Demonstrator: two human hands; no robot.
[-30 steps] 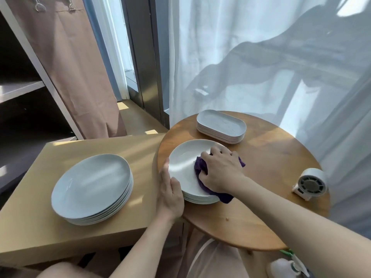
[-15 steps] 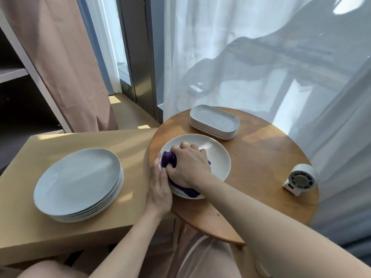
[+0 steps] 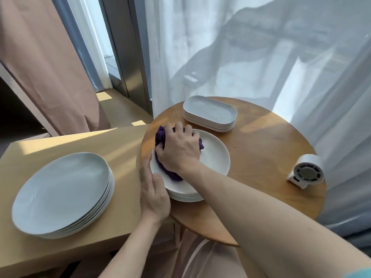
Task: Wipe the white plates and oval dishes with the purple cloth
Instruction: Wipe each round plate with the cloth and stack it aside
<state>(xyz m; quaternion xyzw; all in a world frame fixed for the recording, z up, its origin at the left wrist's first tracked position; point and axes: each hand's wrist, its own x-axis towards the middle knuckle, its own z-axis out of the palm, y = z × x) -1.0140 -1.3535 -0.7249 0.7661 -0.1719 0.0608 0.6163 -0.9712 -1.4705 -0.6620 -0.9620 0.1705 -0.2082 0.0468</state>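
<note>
Bright daylight, backlit through sheer fabric.
Sun comes through the white curtain (image 3: 210, 37) behind the round desk (image 3: 265, 157), casting grey shadows on the fabric and warm patches on the desk's top and on the square desk (image 3: 124, 149) to its left. The plate stack (image 3: 62, 189) there looks bluish and slightly soft. The far left is dark, and lines bend at the edges.

No readable text, seemingly.

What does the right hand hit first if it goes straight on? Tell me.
Probably the sheer curtain beyond the edge of the round table; the right hand aims just left of the oval dishes.
</note>
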